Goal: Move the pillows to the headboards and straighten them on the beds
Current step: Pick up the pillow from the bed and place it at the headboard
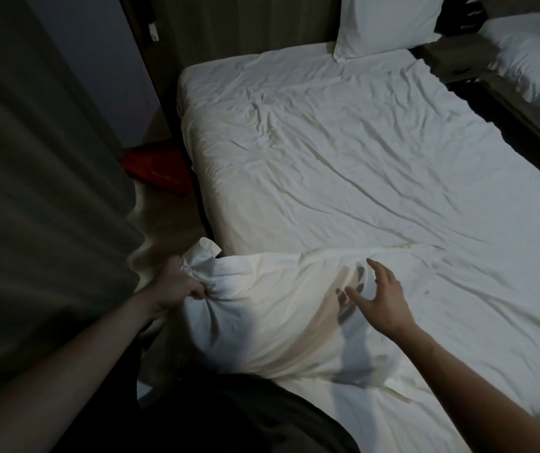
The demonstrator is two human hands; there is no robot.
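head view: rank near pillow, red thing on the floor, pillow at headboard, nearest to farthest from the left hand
1. Near pillow, its corner gripped by the left hand.
2. Red thing, on the floor beside the bed.
3. Headboard pillow, at the far end.

The room is dim, the light falling mostly on the near bed (344,152), whose white sheet lies wrinkled. A heavy grey-green curtain (39,197) hangs down the left side, and beside it a pale bluish wall (98,60) shows. Between curtain and bed runs a strip of brownish floor (164,220), with something red (160,173) lying on it. A second bed (536,63) stands to the right across a dark gap.
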